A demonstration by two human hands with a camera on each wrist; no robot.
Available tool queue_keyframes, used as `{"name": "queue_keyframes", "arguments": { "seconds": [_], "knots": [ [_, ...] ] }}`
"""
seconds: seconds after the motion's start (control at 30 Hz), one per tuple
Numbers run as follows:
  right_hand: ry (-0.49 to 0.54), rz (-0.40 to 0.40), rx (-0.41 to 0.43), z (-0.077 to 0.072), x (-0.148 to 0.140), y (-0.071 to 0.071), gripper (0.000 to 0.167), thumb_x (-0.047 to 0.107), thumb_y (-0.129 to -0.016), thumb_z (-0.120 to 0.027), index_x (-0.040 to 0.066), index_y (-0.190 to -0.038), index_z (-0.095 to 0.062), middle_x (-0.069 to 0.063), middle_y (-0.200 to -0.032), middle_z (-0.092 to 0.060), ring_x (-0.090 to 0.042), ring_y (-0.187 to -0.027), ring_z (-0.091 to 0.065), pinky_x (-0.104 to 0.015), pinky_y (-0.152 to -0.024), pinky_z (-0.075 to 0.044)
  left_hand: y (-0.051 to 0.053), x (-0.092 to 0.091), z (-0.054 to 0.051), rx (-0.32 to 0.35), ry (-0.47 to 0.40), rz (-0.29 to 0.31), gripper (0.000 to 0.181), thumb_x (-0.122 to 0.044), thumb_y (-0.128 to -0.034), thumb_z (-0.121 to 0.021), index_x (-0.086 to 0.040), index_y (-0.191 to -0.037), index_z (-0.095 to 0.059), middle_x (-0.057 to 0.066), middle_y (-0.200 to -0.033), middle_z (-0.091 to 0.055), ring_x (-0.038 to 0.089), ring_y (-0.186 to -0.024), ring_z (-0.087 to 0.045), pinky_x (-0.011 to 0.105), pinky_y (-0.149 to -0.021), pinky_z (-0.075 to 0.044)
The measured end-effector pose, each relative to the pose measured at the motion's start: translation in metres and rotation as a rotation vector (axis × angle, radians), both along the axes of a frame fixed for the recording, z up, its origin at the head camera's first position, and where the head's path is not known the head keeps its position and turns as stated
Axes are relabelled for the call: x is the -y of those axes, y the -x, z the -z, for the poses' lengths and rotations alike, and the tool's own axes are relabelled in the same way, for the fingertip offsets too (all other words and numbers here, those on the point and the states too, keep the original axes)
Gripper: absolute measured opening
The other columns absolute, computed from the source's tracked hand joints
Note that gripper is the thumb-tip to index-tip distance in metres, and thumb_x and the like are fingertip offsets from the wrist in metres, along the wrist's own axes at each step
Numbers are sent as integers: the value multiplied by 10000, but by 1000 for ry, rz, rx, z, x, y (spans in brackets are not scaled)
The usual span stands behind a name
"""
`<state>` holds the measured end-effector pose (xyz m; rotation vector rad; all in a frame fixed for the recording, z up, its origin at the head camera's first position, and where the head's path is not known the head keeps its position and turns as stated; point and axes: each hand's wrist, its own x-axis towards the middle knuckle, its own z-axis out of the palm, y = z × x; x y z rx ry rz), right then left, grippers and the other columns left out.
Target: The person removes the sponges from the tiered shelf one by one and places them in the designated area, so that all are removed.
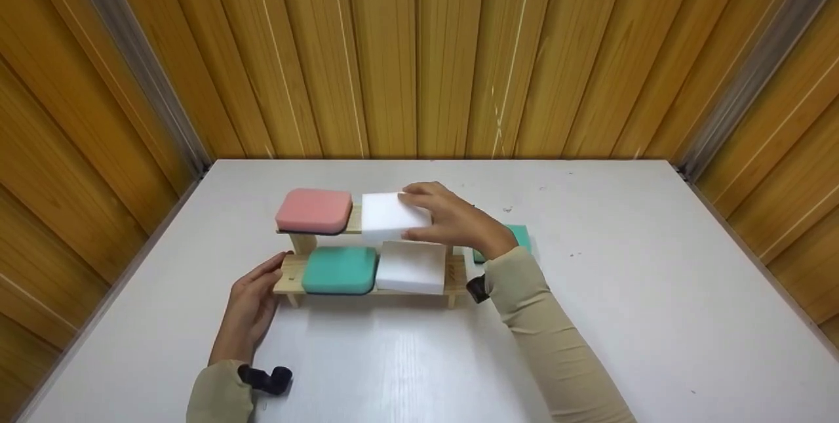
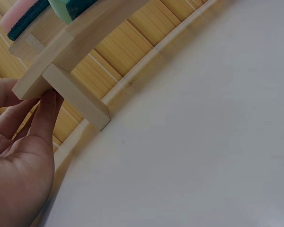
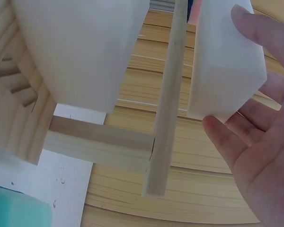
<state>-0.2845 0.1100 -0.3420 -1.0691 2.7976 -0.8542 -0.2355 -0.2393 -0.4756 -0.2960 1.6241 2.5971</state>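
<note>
A small two-tier wooden rack (image 1: pixel 456 272) stands on the table with sponges on both tiers. My right hand (image 1: pixel 452 218) grips a white sponge (image 1: pixel 382 214) by its right side at the upper tier; in the right wrist view that sponge (image 3: pixel 227 66) is beside the upper board, between thumb and fingers. At the rack's left end, my left hand (image 1: pixel 252 302) pinches the lower board (image 2: pixel 40 78), some fingers under it. A pink sponge (image 1: pixel 314 206) with a dark underside is at upper left. Below are a green sponge (image 1: pixel 339 269) and another white sponge (image 1: pixel 411 267).
Another green sponge (image 1: pixel 521 237) lies on the white table (image 1: pixel 623 318) right of the rack, partly hidden by my right wrist. Wood-look panels (image 1: pixel 446 49) rise behind the table's far edge and at both sides. Small specks dot the tabletop.
</note>
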Motion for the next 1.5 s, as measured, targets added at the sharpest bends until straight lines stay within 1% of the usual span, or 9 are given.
{"name": "queue_keyframes", "arguments": {
  "seconds": [0.23, 0.3, 0.47, 0.63, 0.8, 1.03, 1.23, 1.33, 1.5],
  "knots": [
    [5, -14, -15, 1, -10, -1, 651, 333, -851, -723, 65, -1399, -496, -93, -1448, -451, -251, -1366, -389, -415, -1163, -359, 0, -1, 2, -16, -28, 23, 510, 40, -962, -424, 26, -1463, -325, 128, -1561, -299, 191, -1413, -356, 208, -1072, -447],
    [8, -13, -20, 1, -13, -2, 648, 333, -846, -730, 62, -1390, -505, -93, -1444, -454, -251, -1362, -393, -419, -1161, -362, 0, -1, 2, -11, -25, 24, 511, 37, -963, -423, 23, -1464, -325, 125, -1564, -297, 192, -1417, -352, 204, -1071, -446],
    [8, -14, -50, 0, -20, -3, 662, 348, -839, -735, 64, -1391, -504, -89, -1437, -460, -247, -1351, -402, -422, -1151, -376, 1, -1, 2, -1, -27, 21, 510, 26, -967, -417, 5, -1469, -329, 110, -1565, -302, 194, -1428, -335, 198, -1071, -444],
    [4, -20, -84, -1, -27, -5, 659, 336, -833, -744, 65, -1385, -509, -94, -1411, -476, -244, -1326, -423, -411, -1139, -394, 1, 0, 1, -2, -31, 11, 510, 31, -960, -442, 9, -1460, -344, 111, -1562, -309, 186, -1422, -347, 203, -1071, -445],
    [-2, -14, -87, -2, -34, -8, 677, 352, -832, -743, 80, -1401, -494, -75, -1398, -475, -222, -1319, -428, -389, -1137, -399, 1, 0, 0, -1, -22, 16, 512, 30, -958, -464, 10, -1454, -343, 109, -1562, -308, 164, -1415, -356, 191, -1073, -438],
    [6, -19, -111, -2, -42, -10, 687, 357, -831, -743, 80, -1405, -489, -74, -1394, -479, -217, -1314, -432, -399, -1124, -413, 0, 0, 1, -1, -25, 9, 505, 42, -961, -438, 15, -1456, -341, 106, -1565, -301, 172, -1421, -345, 195, -1069, -443],
    [29, -20, -89, 0, -51, -12, 682, 346, -833, -743, 84, -1408, -485, -61, -1403, -470, -210, -1327, -423, -395, -1136, -397, -1, 0, 2, 6, -17, 12, 542, 20, -954, -480, 7, -1470, -316, 93, -1570, -281, 186, -1443, -304, 199, -1077, -433],
    [32, -15, -81, 1, -56, -12, 677, 325, -833, -746, 89, -1411, -482, -56, -1405, -467, -212, -1329, -420, -401, -1137, -397, -1, 0, 1, 10, -37, 5, 541, 24, -947, -490, 2, -1464, -332, 89, -1568, -291, 190, -1443, -306, 206, -1078, -435],
    [30, -17, -86, 2, -66, -12, 678, 306, -835, -747, 82, -1414, -476, -68, -1407, -459, -225, -1327, -422, -420, -1119, -412, 0, -1, 1, 8, -44, -2, 526, 29, -942, -491, -4, -1450, -362, 89, -1559, -307, 194, -1434, -324, 209, -1070, -445]
  ]
}}
